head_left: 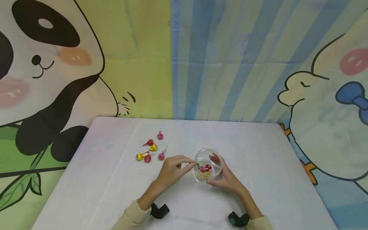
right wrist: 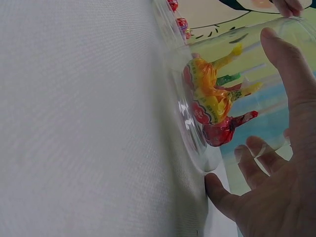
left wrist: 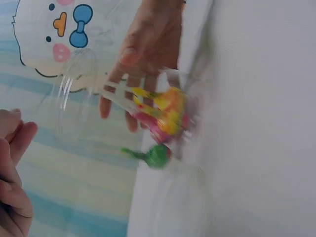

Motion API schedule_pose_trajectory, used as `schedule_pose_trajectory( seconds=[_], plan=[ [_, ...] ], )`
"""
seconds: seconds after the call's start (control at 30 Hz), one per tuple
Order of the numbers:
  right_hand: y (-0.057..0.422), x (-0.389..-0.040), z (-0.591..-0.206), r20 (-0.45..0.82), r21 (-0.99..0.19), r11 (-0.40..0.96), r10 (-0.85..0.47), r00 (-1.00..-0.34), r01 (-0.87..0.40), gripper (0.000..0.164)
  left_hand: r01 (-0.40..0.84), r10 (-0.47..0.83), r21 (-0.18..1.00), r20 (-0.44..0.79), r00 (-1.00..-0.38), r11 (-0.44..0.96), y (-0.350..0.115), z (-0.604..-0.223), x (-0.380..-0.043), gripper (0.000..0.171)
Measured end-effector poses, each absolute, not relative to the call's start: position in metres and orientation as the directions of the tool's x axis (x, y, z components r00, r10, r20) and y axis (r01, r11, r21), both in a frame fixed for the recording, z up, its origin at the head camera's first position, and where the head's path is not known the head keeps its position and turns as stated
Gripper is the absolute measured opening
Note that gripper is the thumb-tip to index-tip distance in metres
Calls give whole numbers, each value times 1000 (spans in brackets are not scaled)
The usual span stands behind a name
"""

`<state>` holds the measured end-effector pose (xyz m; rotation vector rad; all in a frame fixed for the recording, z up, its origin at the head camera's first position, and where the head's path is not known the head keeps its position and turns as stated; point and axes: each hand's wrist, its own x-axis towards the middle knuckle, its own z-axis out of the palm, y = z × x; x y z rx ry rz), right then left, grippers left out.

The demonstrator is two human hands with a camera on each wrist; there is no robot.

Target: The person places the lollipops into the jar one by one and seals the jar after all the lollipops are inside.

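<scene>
A clear jar (head_left: 208,163) stands on the white table with several wrapped lollipops inside. Yellow lollipops (right wrist: 207,89) and a red lollipop (right wrist: 219,132) lie near its bottom. My right hand (head_left: 225,177) grips the jar from the right, thumb and fingers round its wall. At the left of the jar's mouth is my left hand (head_left: 173,169), thumb and index fingertips brought together. A green lollipop (left wrist: 158,156) is inside the jar, its tail pointing towards those fingertips. Whether they pinch its stick cannot be made out; the left wrist view is blurred.
Left of the jar, several lollipops lie loose on the table, among them a pink one (head_left: 160,136), a purple one (head_left: 161,156) and a yellow one (head_left: 139,157). Behind the table (head_left: 253,143) hangs a cartoon-printed cloth (head_left: 224,64). Black wrist devices (head_left: 159,211) sit by both sleeves.
</scene>
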<state>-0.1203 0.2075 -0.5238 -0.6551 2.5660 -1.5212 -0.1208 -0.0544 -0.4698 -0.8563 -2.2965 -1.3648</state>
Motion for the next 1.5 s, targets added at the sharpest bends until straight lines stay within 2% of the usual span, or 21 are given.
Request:
schedule_pose_trajectory(
  seconds=[0.27,0.4,0.57,0.67,0.77,0.87,1.0,1.1,1.17,1.5],
  plan=[
    [208,-120,-519,122,-848,434,-401,-908,-305,108,353,188,871,305,-934,340,-106,-497,-82,18],
    [208,-121,-519,124,-850,427,-407,-905,-309,108,249,172,913,202,-964,322,-116,-505,-72,22],
    [207,-121,-520,128,-852,419,-412,-902,-312,108,230,159,918,187,-969,324,-123,-507,-73,23],
    [205,-121,-521,126,-855,418,-408,-904,-308,108,296,153,879,256,-955,375,-134,-505,-84,23],
    [204,-121,-521,119,-858,418,-402,-908,-298,108,365,128,824,344,-930,433,-157,-499,-109,23],
    [204,-122,-521,117,-859,419,-399,-909,-295,108,375,95,720,397,-913,584,-192,-495,-145,21],
    [205,-124,-520,127,-855,423,-391,-912,-301,109,245,100,553,278,-955,797,-234,-498,-188,20],
    [207,-124,-521,130,-858,418,-386,-913,-298,109,178,141,510,112,-984,841,-252,-506,-207,24],
    [208,-124,-521,126,-861,415,-389,-913,-296,109,158,156,511,46,-987,845,-259,-511,-214,26],
    [206,-120,-523,110,-865,416,-387,-916,-280,108,105,131,538,-11,-991,836,-259,-517,-212,25]
  ],
)
